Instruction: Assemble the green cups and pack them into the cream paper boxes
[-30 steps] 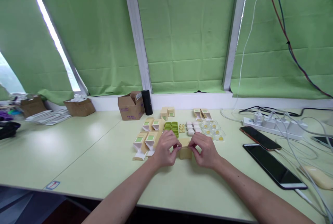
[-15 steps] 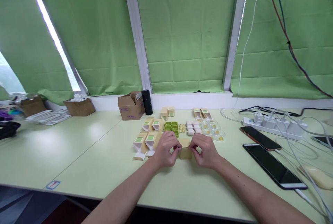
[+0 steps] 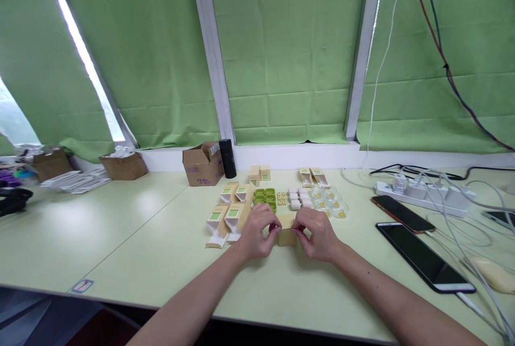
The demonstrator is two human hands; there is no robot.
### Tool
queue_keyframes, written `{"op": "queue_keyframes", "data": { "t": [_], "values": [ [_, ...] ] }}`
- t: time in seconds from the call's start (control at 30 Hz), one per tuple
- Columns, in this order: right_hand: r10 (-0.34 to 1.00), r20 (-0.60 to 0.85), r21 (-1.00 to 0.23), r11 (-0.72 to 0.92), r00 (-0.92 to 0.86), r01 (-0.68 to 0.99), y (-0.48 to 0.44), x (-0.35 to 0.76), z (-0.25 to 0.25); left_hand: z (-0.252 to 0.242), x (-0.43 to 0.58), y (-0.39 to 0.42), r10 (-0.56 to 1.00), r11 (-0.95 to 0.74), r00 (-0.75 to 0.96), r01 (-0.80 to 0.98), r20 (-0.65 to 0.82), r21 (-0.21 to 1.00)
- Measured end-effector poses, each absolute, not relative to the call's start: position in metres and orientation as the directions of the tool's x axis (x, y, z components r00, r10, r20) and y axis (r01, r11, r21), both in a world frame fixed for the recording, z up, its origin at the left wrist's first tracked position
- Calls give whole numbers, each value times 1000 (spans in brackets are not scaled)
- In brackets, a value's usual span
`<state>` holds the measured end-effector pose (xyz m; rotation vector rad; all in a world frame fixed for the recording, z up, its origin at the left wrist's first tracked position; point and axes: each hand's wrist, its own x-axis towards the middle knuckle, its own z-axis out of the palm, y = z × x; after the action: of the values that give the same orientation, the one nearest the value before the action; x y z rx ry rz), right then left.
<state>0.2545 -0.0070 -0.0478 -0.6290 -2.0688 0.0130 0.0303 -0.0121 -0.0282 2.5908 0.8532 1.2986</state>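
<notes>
A small tan cardboard box (image 3: 287,236) stands on the table between my hands. My left hand (image 3: 259,230) pinches its left upper edge between thumb and fingers. On the opposite side, my right hand (image 3: 316,232) pinches the right upper edge the same way. Several open cartons with green labels (image 3: 234,214) lie just left of my left hand. Beyond my hands are green square cups (image 3: 265,196), tiny yellowish pieces (image 3: 281,198), white rounded caps (image 3: 295,204) and clear containers with yellow centres (image 3: 340,209).
Two small closed cartons (image 3: 264,173) and two open ones (image 3: 319,176) stand farther back. A brown cardboard box (image 3: 202,166) and a black cylinder (image 3: 227,158) are by the wall. Phones (image 3: 424,255), a power strip (image 3: 422,196) and loose white cables occupy the right side.
</notes>
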Motion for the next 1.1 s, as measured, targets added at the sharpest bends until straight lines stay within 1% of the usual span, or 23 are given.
{"op": "queue_keyframes", "data": {
  "t": [0.17,0.23,0.37,0.6,0.73,0.87,0.97,1.1],
  "values": [
    [469,746,-248,854,-472,457,-6,260,-46,-35,31,-5,661,-701,312,581,683,414],
    [496,727,-258,838,-474,480,-5,263,-46,-39,30,-1,688,-653,285,645,667,397],
    [536,695,-274,814,-479,513,-3,269,-45,-41,30,3,700,-602,284,729,656,327],
    [613,665,-289,737,-426,611,5,274,-45,-36,31,-4,709,-578,251,742,659,339],
    [584,691,-311,773,-427,553,2,274,-42,-35,31,-2,763,-544,244,743,599,390],
    [549,676,-283,809,-492,515,-6,270,-40,-36,32,-1,815,-534,307,727,491,432],
    [570,627,-267,798,-531,541,-9,266,-40,-37,32,-1,824,-534,328,719,461,444],
    [631,580,-306,755,-515,580,-7,268,-39,-39,31,2,832,-516,301,727,466,453]
  ]
}}
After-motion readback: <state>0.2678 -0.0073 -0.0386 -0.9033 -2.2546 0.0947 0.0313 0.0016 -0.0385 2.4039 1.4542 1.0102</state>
